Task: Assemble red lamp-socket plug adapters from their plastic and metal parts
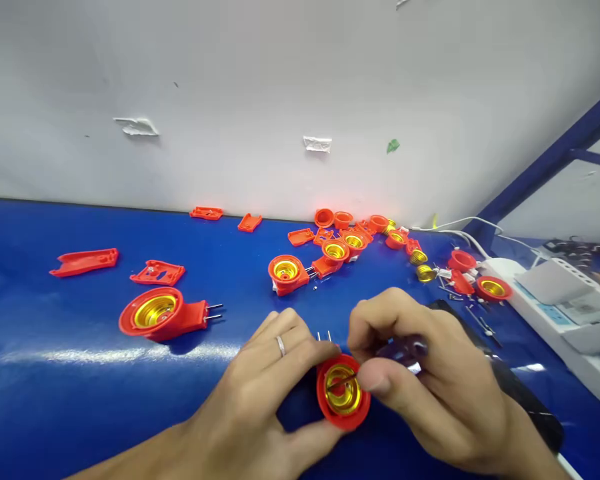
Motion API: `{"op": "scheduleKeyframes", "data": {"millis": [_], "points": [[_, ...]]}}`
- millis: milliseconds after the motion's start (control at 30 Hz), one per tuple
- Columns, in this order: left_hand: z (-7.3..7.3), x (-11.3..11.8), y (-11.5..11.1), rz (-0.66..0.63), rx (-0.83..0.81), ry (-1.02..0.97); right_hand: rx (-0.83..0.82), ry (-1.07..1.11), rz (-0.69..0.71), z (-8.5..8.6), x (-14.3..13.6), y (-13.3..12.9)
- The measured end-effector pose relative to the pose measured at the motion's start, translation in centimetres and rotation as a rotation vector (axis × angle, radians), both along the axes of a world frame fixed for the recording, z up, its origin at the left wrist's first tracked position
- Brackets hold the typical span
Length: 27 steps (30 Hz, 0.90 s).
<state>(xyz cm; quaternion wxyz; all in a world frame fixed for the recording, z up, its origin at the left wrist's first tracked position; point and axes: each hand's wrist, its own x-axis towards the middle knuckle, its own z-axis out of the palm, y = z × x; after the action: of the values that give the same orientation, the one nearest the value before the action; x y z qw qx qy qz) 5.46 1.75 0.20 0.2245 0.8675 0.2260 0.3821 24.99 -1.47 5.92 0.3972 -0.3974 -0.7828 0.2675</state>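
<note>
A red plug-in lamp socket [322, 393] with a gold threaded liner is gripped by my left hand [265, 380], thumb below it and fingers along its upper side. Its two metal prongs point away from me. Closed around a screwdriver [344, 381], my right hand [425, 373] holds the thin shaft inside the gold liner. The tip's exact contact is hard to make out, and the fingers cover most of the dark handle. To the left of my hands lies another red lamp socket [193, 316], its prongs pointing right.
Further back on the blue table [70, 400] are several sockets, including one lamp socket [286, 272], red cover pieces [158, 273] and gold threaded rings [425, 273]. Loose metal parts [483, 325] lie at right beside a white power strip [565, 333]. A black flat object [525, 400] is partly under my right arm.
</note>
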Motion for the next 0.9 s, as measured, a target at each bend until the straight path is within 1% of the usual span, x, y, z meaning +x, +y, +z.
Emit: {"op": "scheduleKeyframes", "data": {"millis": [167,267,367,433,500,567,633,700,733,800,867,900], "points": [[0.1,0.1,0.1,-0.004,0.001,-0.014,0.032,-0.011,-0.005,-0.2,0.0,0.0],[-0.1,0.1,0.1,-0.02,-0.052,0.034,0.04,-0.037,-0.018,-0.1,0.0,-0.1],[-0.4,0.0,0.0,-0.009,-0.094,0.054,0.062,-0.071,-0.042,0.0,0.0,-0.2],[-0.6,-0.1,-0.1,-0.007,-0.102,0.054,0.107,-0.105,-0.067,-0.2,-0.1,-0.3],[-0.8,-0.2,-0.2,-0.009,-0.098,0.061,0.183,-0.12,-0.124,-0.7,-0.2,-0.3],[-0.9,-0.2,-0.2,-0.004,-0.081,0.054,0.244,-0.087,-0.177,-1.3,-0.2,-0.3],[-0.8,-0.1,-0.2,0.0,-0.073,0.047,0.277,-0.074,-0.162,-1.6,-0.2,-0.4],[-0.7,0.0,-0.2,0.005,-0.079,0.042,0.298,-0.142,-0.124,-1.3,-0.1,-0.7],[-0.6,0.0,-0.2,0.012,-0.085,0.045,0.307,-0.198,-0.128,-1.0,0.0,-1.0],[-0.5,0.0,-0.2,0.035,-0.09,0.045,0.292,-0.269,-0.213,-0.5,0.1,-1.5],[-0.5,0.0,-0.3,0.061,-0.082,0.046,0.256,-0.282,-0.283,-0.3,0.2,-1.8],[-0.5,0.0,-0.4,0.065,-0.075,0.049,0.265,-0.282,-0.296,-0.4,0.2,-1.9]]}}
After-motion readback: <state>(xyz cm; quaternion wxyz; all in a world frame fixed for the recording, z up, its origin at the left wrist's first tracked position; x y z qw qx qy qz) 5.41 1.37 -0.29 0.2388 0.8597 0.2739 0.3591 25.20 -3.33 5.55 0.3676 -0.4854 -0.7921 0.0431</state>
